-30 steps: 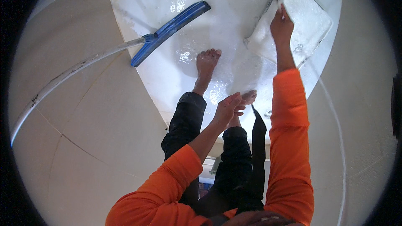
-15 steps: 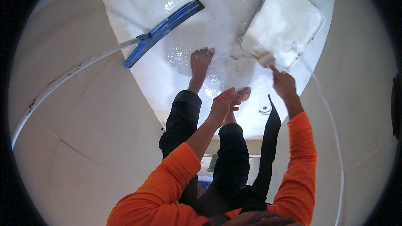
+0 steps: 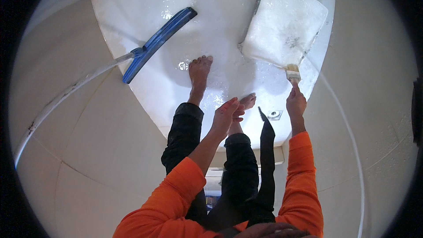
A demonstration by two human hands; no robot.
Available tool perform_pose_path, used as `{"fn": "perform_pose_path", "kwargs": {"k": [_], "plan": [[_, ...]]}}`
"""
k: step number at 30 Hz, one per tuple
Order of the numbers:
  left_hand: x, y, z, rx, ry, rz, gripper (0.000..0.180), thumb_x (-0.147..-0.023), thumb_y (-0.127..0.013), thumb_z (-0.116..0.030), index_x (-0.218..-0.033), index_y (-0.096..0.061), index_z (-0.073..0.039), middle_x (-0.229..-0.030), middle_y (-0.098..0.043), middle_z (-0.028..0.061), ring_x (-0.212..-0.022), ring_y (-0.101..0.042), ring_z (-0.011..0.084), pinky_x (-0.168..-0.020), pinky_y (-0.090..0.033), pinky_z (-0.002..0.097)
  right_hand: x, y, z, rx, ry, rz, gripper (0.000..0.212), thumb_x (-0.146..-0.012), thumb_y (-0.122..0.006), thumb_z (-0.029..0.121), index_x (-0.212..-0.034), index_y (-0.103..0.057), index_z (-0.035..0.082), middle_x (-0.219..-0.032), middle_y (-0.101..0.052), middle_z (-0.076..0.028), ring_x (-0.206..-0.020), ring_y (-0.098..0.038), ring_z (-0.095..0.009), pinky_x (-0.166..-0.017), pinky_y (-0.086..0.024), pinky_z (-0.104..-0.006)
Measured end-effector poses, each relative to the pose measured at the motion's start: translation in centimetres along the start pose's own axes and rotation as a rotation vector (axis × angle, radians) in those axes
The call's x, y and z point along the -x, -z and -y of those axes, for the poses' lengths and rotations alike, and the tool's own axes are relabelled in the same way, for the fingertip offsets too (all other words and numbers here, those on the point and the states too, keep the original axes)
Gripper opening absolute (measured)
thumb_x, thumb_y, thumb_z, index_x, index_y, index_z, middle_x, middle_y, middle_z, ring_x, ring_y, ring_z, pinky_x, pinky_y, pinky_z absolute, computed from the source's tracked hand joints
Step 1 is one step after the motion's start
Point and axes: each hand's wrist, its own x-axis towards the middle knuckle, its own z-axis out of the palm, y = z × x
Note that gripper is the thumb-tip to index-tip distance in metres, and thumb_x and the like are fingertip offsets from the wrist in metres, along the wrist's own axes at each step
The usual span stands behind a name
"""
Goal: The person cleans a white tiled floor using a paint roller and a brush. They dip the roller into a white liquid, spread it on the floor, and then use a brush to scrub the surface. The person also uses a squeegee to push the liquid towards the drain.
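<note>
My right hand (image 3: 296, 105) grips the handle of a flat paintbrush (image 3: 292, 76). Its bristles touch the near corner of a square, framed panel (image 3: 282, 22), which is coated in white foam. A small patch of dark mesh shows through the foam near that corner. My left hand (image 3: 227, 114) hovers over my right foot with its fingers curled in and the thumb against them, and nothing shows in it.
A blue floor squeegee (image 3: 161, 44) on a long pale pole leans at the left. My bare feet stand on the wet white floor (image 3: 229, 31). A drain (image 3: 275, 115) lies near my right foot, beside a hanging black strap (image 3: 266, 150). A thin white hose (image 3: 343, 105) runs down the right side.
The brush has swung round at the panel's near corner, its handle now pointing toward me. Foam there has thinned, baring mesh, and the foam heap on the floor is gone. My view has shifted slightly.
</note>
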Motion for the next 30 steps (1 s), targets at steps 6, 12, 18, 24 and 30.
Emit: {"fn": "perform_pose_path", "kwargs": {"k": [6, 12, 18, 24, 30], "plan": [[-0.8, 0.5, 1.3, -0.037, 0.027, 0.019, 0.047, -0.090, -0.057, -0.035, -0.124, -0.048, -0.004, -0.103, -0.061, 0.0118, -0.089, -0.061, 0.0198, -0.077, -0.051, 0.0358, 1.4, -0.2, 1.4, -0.083, -0.017, -0.121, 0.036, -0.089, -0.054, 0.014, -0.124, -0.054, 0.021, -0.063, -0.057, -0.015, -0.056, -0.059, -0.031, -0.052, -0.047, -0.0422], [-1.6, 0.1, 1.4, -0.082, 0.062, -0.025, 0.045, -0.091, -0.056, -0.034, -0.124, -0.048, -0.004, -0.102, -0.061, 0.0115, -0.087, -0.061, 0.0198, -0.076, -0.051, 0.0348, -11.2, -0.4, 5.7, -0.326, -0.096, -0.530, 0.042, -0.083, -0.050, 0.009, -0.125, -0.053, 0.010, -0.070, -0.060, -0.022, -0.062, -0.060, -0.036, -0.056, -0.047, -0.0445], [-1.5, 0.4, 0.1, -0.049, 0.036, 0.012, 0.045, -0.092, -0.055, -0.034, -0.124, -0.047, -0.004, -0.102, -0.061, 0.0106, -0.088, -0.060, 0.0194, -0.075, -0.050, 0.0350, -24.1, 5.6, 6.4, -0.104, -0.209, -0.345, 0.048, -0.081, -0.051, 0.019, -0.127, -0.047, 0.008, -0.087, -0.065, -0.023, -0.083, -0.064, -0.038, -0.073, -0.051, -0.0478], [-1.1, -0.1, -0.1, 0.046, 0.034, 0.001, 0.042, -0.090, -0.057, -0.035, -0.118, -0.050, -0.005, -0.099, -0.062, 0.0119, -0.086, -0.061, 0.0208, -0.075, -0.050, 0.0365, -13.6, 2.0, 5.2, 0.012, -0.192, -0.061, 0.044, -0.079, -0.051, 0.018, -0.121, -0.047, 0.008, -0.086, -0.065, -0.021, -0.082, -0.064, -0.036, -0.074, -0.052, -0.0476], [-0.4, -0.6, -1.2, 0.069, 0.045, 0.036, 0.041, -0.089, -0.059, -0.036, -0.114, -0.053, -0.005, -0.099, -0.062, 0.0129, -0.086, -0.061, 0.0209, -0.073, -0.052, 0.0371, -12.2, -1.7, -0.6, -0.435, -0.339, -0.393, 0.039, -0.088, -0.051, 0.028, -0.118, -0.056, 0.004, -0.073, -0.063, -0.014, -0.056, -0.059, -0.024, -0.051, -0.047, -0.0382]]}}
